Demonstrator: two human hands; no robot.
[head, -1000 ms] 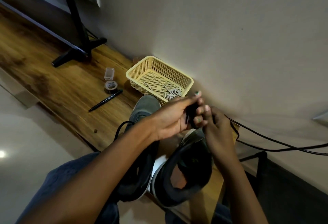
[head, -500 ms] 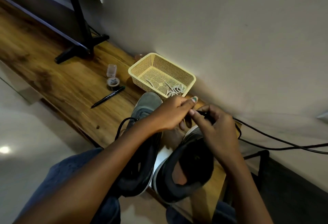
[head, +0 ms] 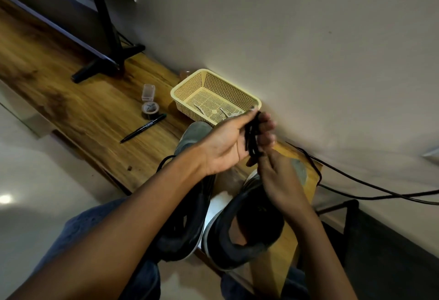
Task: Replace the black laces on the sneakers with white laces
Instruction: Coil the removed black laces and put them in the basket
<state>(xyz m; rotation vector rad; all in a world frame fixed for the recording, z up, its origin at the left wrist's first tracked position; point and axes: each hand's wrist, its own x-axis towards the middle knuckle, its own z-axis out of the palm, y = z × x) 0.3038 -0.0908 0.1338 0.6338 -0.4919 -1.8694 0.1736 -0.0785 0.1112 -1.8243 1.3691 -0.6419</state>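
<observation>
Head view: left hand grips bundled black lace; right hand pinches it.

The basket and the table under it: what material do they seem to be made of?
The basket looks like pale yellow moulded plastic: its walls are a regular grid of small holes under a smooth rim. The table shows brown wood grain with a slight sheen; solid wood or laminate, I cannot tell.

Your 2 forearms are bare, with no sleeves, watch or rings showing on either. Your left hand has a pale painted nail at the tip of the thumb; your right hand shows no markings. Below the arms, your legs wear blue denim trousers.
</observation>
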